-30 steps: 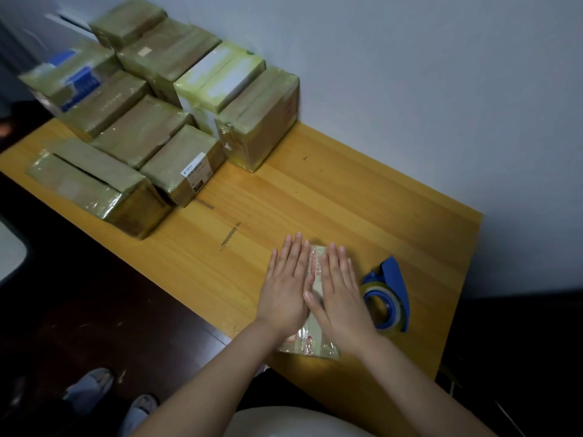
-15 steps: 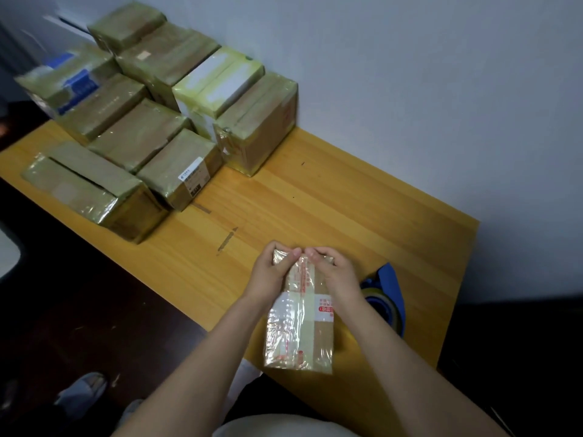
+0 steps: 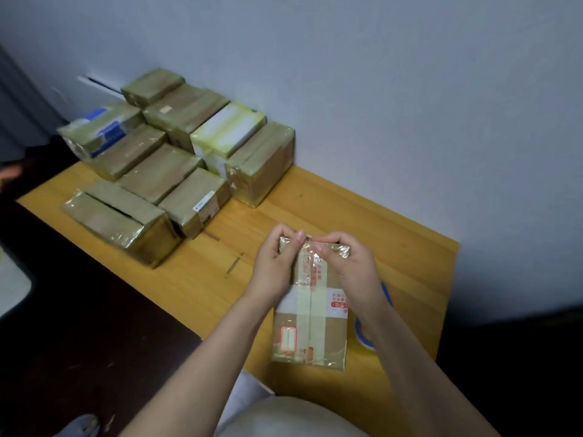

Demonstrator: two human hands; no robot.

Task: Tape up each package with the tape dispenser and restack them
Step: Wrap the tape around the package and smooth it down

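A flat brown package [image 3: 310, 329] wrapped in clear tape, with red printing and a white label band, stands tilted up from the wooden table [image 3: 362, 222]. My left hand [image 3: 276, 263] grips its top left corner. My right hand [image 3: 350, 266] grips its top right corner, and the fingertips of both meet at the top edge. The blue tape dispenser [image 3: 367, 337] lies on the table behind my right forearm, mostly hidden.
Several taped packages [image 3: 176, 165] are grouped at the far left of the table against the grey wall, some stacked. The table's right edge is near the dispenser. Dark floor lies to the left, with a shoe [image 3: 79, 425] at the bottom left.
My hands, flat on the lying package a second ago, curled round its far end and tipped it upright toward me. The camera tilted slightly.
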